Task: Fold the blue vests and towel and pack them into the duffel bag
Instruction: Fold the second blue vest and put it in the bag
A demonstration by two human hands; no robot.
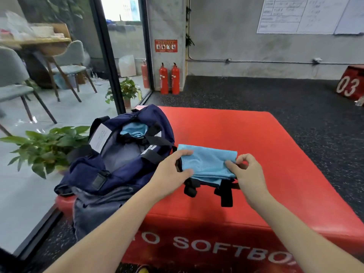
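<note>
A folded light-blue mesh vest (pixel 206 162) with black trim and straps lies on the red soft box (pixel 246 134), just right of the duffel bag. My left hand (pixel 173 172) pinches the vest's left edge between thumb and fingers. My right hand (pixel 246 172) pinches its right edge, fingers curled. The navy duffel bag (pixel 118 164) sits open at the box's left side, with another light-blue piece (pixel 134 129) inside near its far end.
Potted plants (pixel 49 146) stand on the floor left of the bag, beside a glass partition. Two red fire extinguishers (pixel 169 78) stand by the far wall. A red box marked 03 (pixel 350 83) sits at the far right on dark rubber flooring.
</note>
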